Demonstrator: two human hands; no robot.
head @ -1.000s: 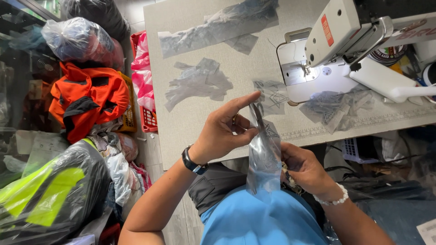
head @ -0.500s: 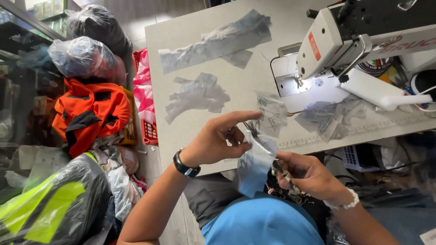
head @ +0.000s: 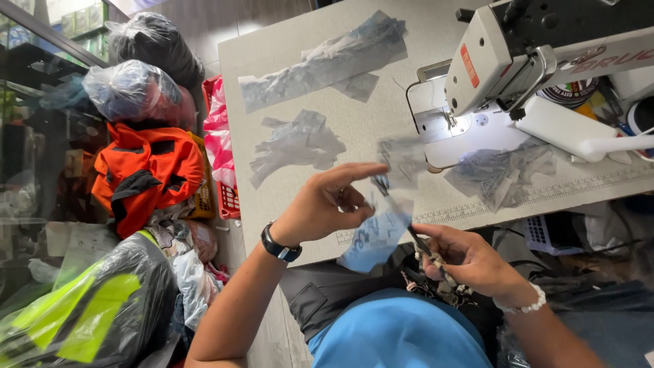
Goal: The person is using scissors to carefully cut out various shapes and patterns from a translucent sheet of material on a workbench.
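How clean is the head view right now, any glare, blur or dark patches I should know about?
Head view: the sewing machine lamp throws a bright, nearly washed-out patch on its bed; the sheer fabric piece held by the left hand looks soft with motion blur; the right hand with a small tool sits in dimmer light below the table edge; the shelves at far left are dark.

Head camera looks steeply down (close) over hands toward the table (head: 286,61).

Your grey bench (head: 286,61) stands under the sewing machine's (head: 518,48) white lamp glow; to your left, bagged bundles (head: 133,88) and an orange jacket (head: 146,170) crowd the floor.
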